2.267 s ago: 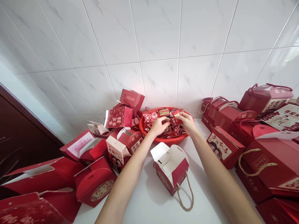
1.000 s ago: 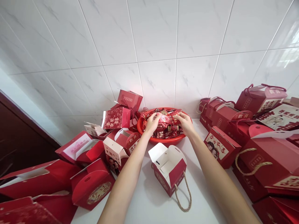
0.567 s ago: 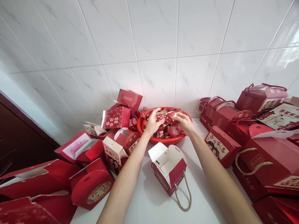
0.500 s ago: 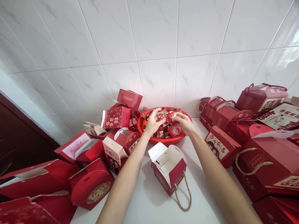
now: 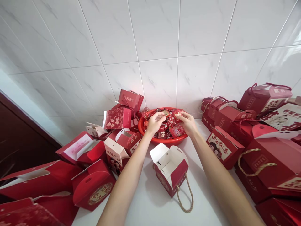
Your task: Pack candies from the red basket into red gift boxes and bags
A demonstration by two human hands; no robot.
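Note:
A round red basin (image 5: 162, 140) heaped with small red wrapped sweets stands against the wall. My right hand (image 5: 188, 123) pinches a red wrapped sweet (image 5: 172, 119) with white and gold print, held over the heap. My left hand (image 5: 154, 122) is over the basin's left part with thumb and fingers drawn together; what is in them, if anything, is hidden. Just beyond its fingertips shows a small gold packet (image 5: 166, 112). In front of the basin an open red gift box (image 5: 170, 169) with a white inside and a rope handle stands between my forearms.
Several open red gift boxes (image 5: 94, 185) crowd the left side of the white table (image 5: 143, 201). On the right stand several more boxes (image 5: 272, 157), some with rope handles and stacked. A tiled wall (image 5: 157, 81) rises right behind the basin.
My hands have drawn apart. The red sweet that was between both hands is now with my right hand. The open box stays in place; the view has shifted slightly.

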